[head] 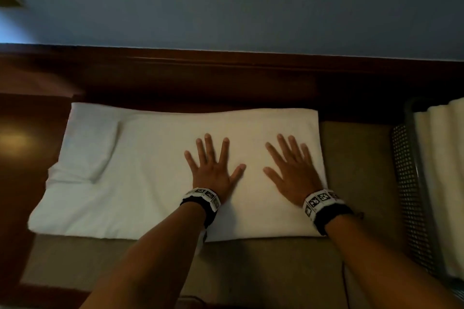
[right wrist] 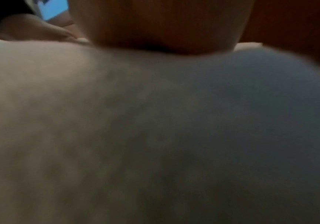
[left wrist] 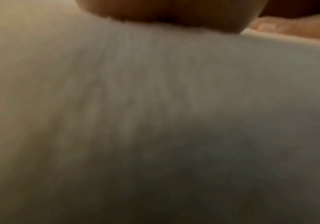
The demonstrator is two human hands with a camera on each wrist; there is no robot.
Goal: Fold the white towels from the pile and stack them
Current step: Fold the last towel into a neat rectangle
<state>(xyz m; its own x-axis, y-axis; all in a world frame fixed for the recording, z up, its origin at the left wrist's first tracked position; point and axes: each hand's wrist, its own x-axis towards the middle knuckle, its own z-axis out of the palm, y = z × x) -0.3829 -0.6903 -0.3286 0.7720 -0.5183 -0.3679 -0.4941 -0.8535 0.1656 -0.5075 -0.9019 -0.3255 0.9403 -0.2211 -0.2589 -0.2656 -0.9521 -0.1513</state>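
A white towel lies spread flat in the head view, folded into a wide rectangle, with a smaller folded flap at its far left. My left hand presses palm down on the towel's middle, fingers spread and straight. My right hand lies flat on the towel near its right edge, fingers spread too. Both wrist views are blurred and filled with white towel close under the palm.
The towel rests on a tan cushioned seat with a dark wooden back rail. A dark mesh basket with pale towels stands at the right. A polished wooden surface is at the left.
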